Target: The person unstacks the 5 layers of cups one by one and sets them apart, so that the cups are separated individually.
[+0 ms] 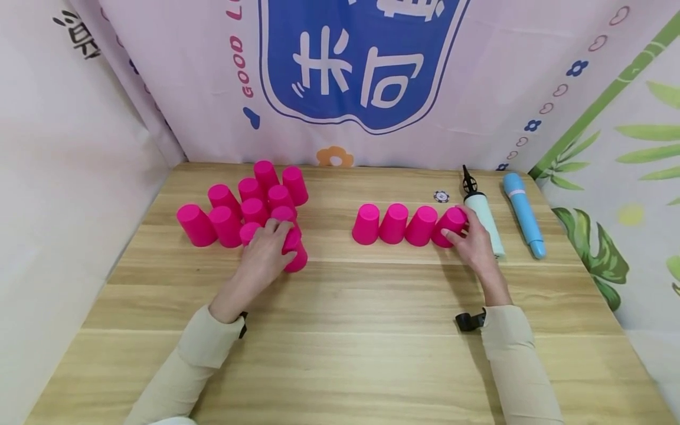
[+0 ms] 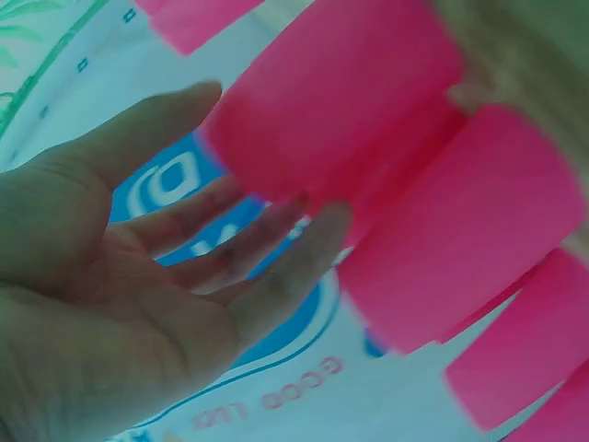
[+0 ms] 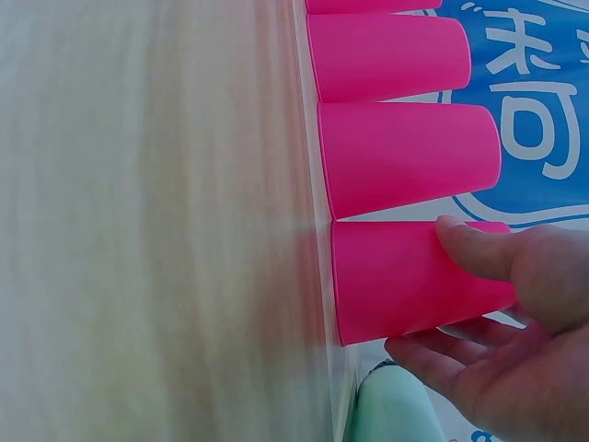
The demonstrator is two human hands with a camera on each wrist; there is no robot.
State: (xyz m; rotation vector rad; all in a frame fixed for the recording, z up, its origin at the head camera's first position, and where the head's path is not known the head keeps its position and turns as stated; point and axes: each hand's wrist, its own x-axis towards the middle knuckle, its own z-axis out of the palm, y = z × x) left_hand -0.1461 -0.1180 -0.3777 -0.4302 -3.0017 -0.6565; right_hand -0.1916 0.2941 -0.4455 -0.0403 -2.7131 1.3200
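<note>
Several upside-down pink cups [image 1: 197,226] stand grouped at the table's left. My left hand [image 1: 264,252] is at the front right of that group, its thumb and fingers about the upper end of a pink cup [image 2: 340,101]. In the left wrist view the thumb is on one side of this cup and the fingertips reach the other. To the right, more upside-down pink cups [image 1: 366,225] stand in a row. My right hand [image 1: 473,241] holds the rightmost pink cup [image 3: 405,285], thumb on one side and fingers on the other. That cup rests upright on its rim.
Beyond the right hand lies a pale green hand pump [image 1: 486,223] with a black nozzle. A blue tube-shaped thing [image 1: 525,217] lies farther right. A small round chip [image 1: 441,196] is near the back. A printed cloth [image 1: 212,118] hangs behind the wooden table [image 1: 372,342].
</note>
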